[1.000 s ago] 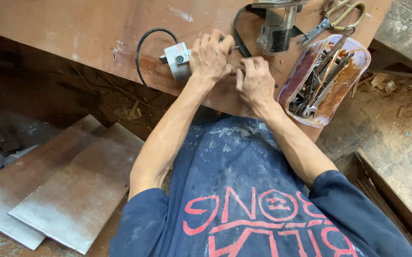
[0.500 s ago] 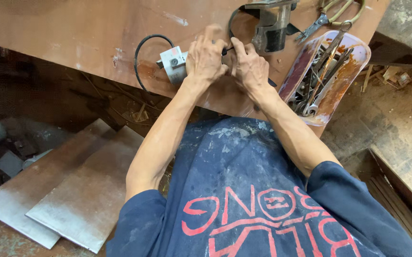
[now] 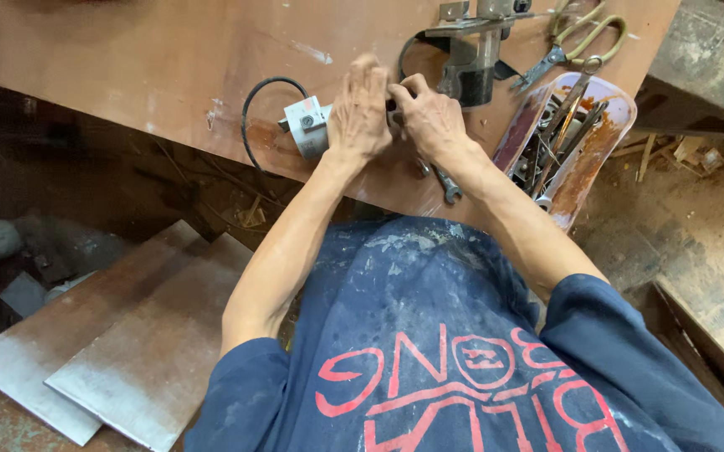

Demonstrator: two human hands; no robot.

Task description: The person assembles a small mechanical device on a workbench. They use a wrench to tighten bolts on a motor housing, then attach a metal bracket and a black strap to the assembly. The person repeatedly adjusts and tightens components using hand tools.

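My left hand and my right hand meet fingertip to fingertip on the brown workbench. The right hand's fingers pinch a small dark part that is mostly hidden. My left hand lies over it, fingers close together; what it grips is hidden. Just left of that hand sits a pale grey electrical unit with a looped black cord. A metal wrench lies under my right wrist. A small power tool stands just beyond the hands.
A rusty clear tray of several hand tools sits at the bench's right end, with yellow-handled scissors behind it. Two grey metal sheets lie on the floor at left. Wood blocks and scraps lie at right.
Both hands stay joined on the bench. The wrench under my right wrist has come into sight, and my head has shifted a little.
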